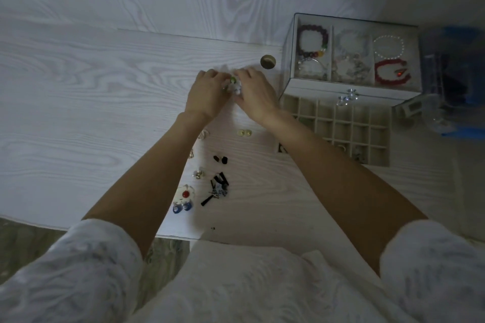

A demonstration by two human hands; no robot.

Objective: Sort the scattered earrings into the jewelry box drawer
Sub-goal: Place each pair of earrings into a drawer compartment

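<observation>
White table (105, 92): both hands pinch earring (233, 85); drawer (338, 126) near right.

White-petalled, green-centred flower earrings (234, 84) pinched between both hands' fingertips, raised off the white wood-grain top. Nearer the body than the grip: pale round stud pair (244, 133), dark small stud pair (220, 159), black tasselled earrings (218, 189), red-centred white piece (185, 193), blue drop pair (182, 207). Right of the grip: glass jewelry box (353, 54), its beige gridded drawer (338, 128) pulled out, mostly unfilled.
</observation>
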